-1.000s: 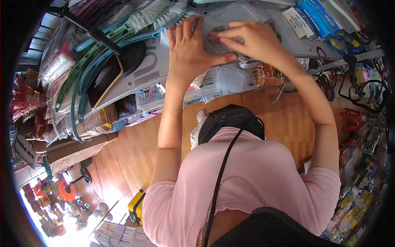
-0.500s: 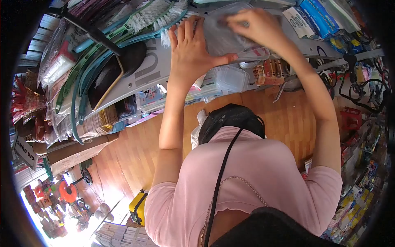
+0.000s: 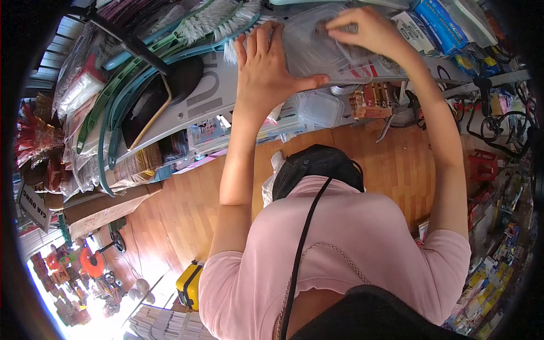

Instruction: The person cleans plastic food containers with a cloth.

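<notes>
A clear plastic container (image 3: 309, 54) lies on the grey shelf at the top middle. My left hand (image 3: 263, 76) rests at its left side, fingers stretched out and thumb spread along its near edge. Over the container, my right hand (image 3: 362, 33) is closed, with thumb and fingertips brought together. Something small and dark shows at those fingertips, too blurred to name. A greyish, mesh-like bundle shows partly beneath the right hand. White-bristled brushes (image 3: 212, 25) with green and blue handles lie left of my left hand.
Blue and white boxes (image 3: 439, 25) stand at the right on the shelf. Below the shelf edge are a smaller clear container (image 3: 320, 109) and wooden-looking items (image 3: 371, 101). A red stool (image 3: 483, 164) and a yellow case (image 3: 190, 285) stand on the wooden floor (image 3: 181, 221).
My right hand has shifted slightly right and down over the container, its fingers still closed. The left hand stays spread in nearly the same place.
</notes>
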Available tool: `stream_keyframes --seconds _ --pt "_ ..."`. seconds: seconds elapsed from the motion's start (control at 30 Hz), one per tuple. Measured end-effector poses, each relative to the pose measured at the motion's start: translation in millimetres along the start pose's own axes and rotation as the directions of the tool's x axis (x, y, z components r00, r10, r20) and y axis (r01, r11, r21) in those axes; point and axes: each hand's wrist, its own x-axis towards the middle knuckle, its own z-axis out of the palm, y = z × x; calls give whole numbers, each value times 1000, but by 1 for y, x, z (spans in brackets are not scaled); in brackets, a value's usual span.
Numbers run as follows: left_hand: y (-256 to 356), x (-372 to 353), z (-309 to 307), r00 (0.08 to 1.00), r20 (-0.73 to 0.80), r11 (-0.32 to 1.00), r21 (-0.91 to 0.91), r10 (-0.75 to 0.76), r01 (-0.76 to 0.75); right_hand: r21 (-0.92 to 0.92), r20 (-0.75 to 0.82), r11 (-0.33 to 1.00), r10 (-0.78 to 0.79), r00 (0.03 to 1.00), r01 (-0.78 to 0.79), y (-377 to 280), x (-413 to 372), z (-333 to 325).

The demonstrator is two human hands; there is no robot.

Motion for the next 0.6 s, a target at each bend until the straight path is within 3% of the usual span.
stream_keyframes --seconds 0.17,0.23,0.27,0.3,0.37,0.43,0.5,0.57,0.6 --pt "1 1 0 1000 12 1000 -3 -5 5 -87 -144 978 176 974 -189 -30 11 22" --pt "0 1 0 1000 12 1000 0 -1 1 -106 -209 993 -71 975 50 -36 7 23" --pt "0 1 0 1000 14 1000 -4 2 -2 -12 -77 997 -78 994 78 -36 5 15" --pt "-1 1 0 1000 24 1000 -14 -3 4 -13 -77 997 -74 994 73 -37 1 7" --pt "-1 1 -1 999 32 1000 -22 -9 10 51 169 976 -216 962 210 -34 -8 -8" --pt "-1 1 -2 999 38 1000 -31 -3 5 117 188 953 -298 936 280 -16 -13 -17" --pt "-1 1 -1 999 34 1000 -17 -9 10 171 276 968 -224 935 182 1 -12 -26" --pt "0 1 -1 999 33 1000 -5 -7 7 82 219 989 -139 966 124 6 -5 -23" --pt "1 2 -1 999 40 1000 -11 -16 16 95 81 995 37 996 -45 -1 4 -14"
